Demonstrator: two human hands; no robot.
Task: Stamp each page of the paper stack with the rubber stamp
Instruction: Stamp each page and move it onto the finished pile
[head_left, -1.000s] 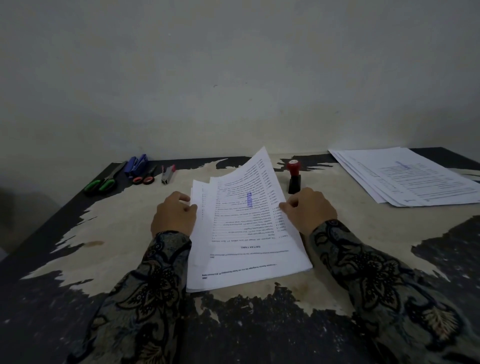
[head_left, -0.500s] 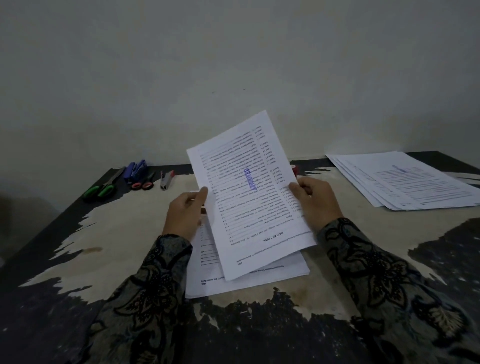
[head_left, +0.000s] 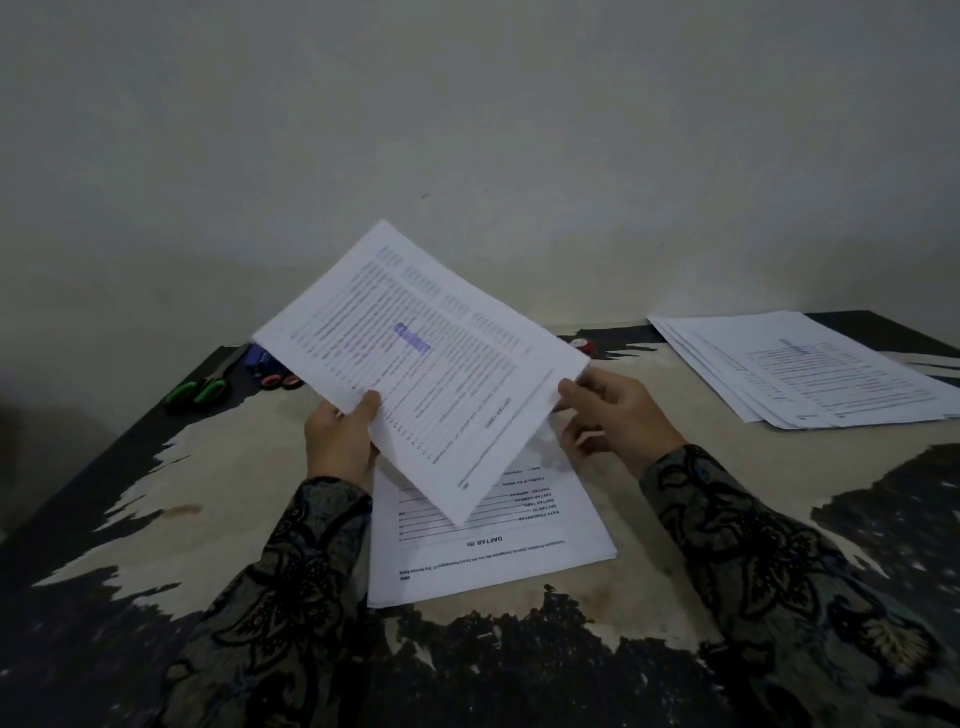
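Note:
A printed sheet (head_left: 431, 364) with a blue stamp mark in its middle hangs in the air above the table, tilted to the left. My left hand (head_left: 340, 441) pinches its left edge. My right hand (head_left: 613, 415) holds its right corner with thumb and fingers. Beneath it lies the paper stack (head_left: 498, 551), its top page headed "DAFTAR ISI" and showing no stamp mark on the visible part. Only the red top of the rubber stamp (head_left: 579, 343) peeks out behind the lifted sheet's right corner.
A second pile of stamped pages (head_left: 810, 369) lies at the back right of the worn table (head_left: 208, 499). Green-handled scissors (head_left: 200, 389), red-handled scissors (head_left: 280, 382) and a blue object (head_left: 258, 358) sit at the back left. A wall rises right behind the table.
Both hands lifted the stamped top sheet off the stack, then raised and turned it leftward. The page beneath is uncovered and the stamp is now mostly hidden.

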